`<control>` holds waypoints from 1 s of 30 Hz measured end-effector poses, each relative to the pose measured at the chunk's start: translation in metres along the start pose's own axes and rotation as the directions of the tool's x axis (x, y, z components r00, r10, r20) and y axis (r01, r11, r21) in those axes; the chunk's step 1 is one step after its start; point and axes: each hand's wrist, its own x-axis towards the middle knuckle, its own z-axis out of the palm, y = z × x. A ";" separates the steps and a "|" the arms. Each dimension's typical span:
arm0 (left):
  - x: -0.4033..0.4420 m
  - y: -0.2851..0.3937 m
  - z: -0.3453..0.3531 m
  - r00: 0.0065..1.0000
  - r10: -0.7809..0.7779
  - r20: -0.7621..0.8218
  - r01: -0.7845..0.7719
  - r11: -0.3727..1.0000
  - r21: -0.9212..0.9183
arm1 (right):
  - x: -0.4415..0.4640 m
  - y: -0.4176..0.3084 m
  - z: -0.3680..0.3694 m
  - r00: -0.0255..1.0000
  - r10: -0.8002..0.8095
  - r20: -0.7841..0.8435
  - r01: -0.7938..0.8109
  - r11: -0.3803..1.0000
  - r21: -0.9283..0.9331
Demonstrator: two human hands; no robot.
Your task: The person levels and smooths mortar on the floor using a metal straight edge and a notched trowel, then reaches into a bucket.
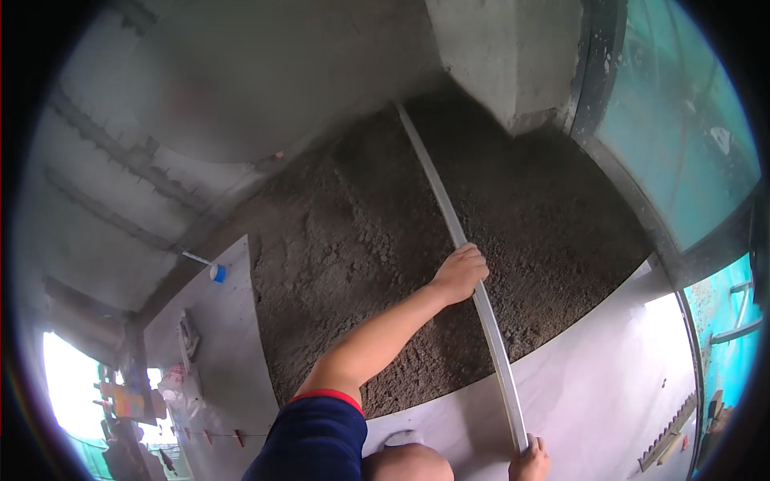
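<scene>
Both left hand point(459, 276) and right hand point(530, 463), fingers point(473, 256) around a slim, silvery bar point(498, 355) across coarse, crumbly mortar point(321, 240)

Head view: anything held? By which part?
Yes, the bar: left hand grips it partway along, right hand at its near end.

The bar point(439, 188) is extended across the mortar bed point(313, 256), its near end held over the front tiles point(577, 369). Its middle is gripped by the left hand point(463, 272), its near end by the right hand point(530, 461). The bed is bordered left by a tile point(220, 337), behind by a wall point(473, 56). A notched trowel point(667, 433) is placed on the front tiles, at right.
</scene>
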 end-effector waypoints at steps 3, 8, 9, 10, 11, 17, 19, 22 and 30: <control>-0.034 0.009 -0.012 0.998 -0.049 -0.032 0.049 0.999 -0.005 | -0.008 0.008 0.007 0.998 -0.069 0.006 0.069 0.997 0.014; -0.093 0.031 -0.031 0.987 -0.131 -0.090 0.129 0.991 -0.018 | -0.022 0.024 0.009 0.988 -0.151 0.038 0.153 0.985 -0.077; -0.106 0.042 -0.038 0.983 -0.156 -0.101 0.156 0.988 -0.004 | -0.025 0.026 0.005 0.984 -0.171 0.054 0.175 0.980 -0.093; -0.118 0.052 -0.040 0.977 -0.182 -0.109 0.182 0.983 -0.008 | -0.028 0.030 -0.001 0.980 -0.190 0.067 0.196 0.975 -0.107; -0.125 0.060 -0.042 0.973 -0.200 -0.119 0.200 0.980 -0.009 | -0.029 0.032 -0.006 0.975 -0.209 0.073 0.216 0.969 -0.120; -0.157 0.134 -0.045 0.949 -0.301 -0.093 0.304 0.953 0.020 | -0.055 0.098 -0.012 0.959 -0.280 0.036 0.282 0.949 -0.144; -0.163 0.158 -0.032 0.951 -0.309 -0.028 0.310 0.950 0.029 | -0.077 0.120 -0.010 0.982 -0.174 0.066 0.182 0.972 -0.148; -0.149 0.194 -0.020 0.969 -0.245 0.045 0.246 0.969 -0.027 | -0.113 0.157 -0.010 0.998 -0.063 0.021 0.065 0.985 -0.162; -0.130 0.144 -0.014 0.959 -0.282 0.019 0.283 0.959 -0.021 | -0.078 0.131 -0.001 0.992 -0.115 0.042 0.120 0.978 -0.170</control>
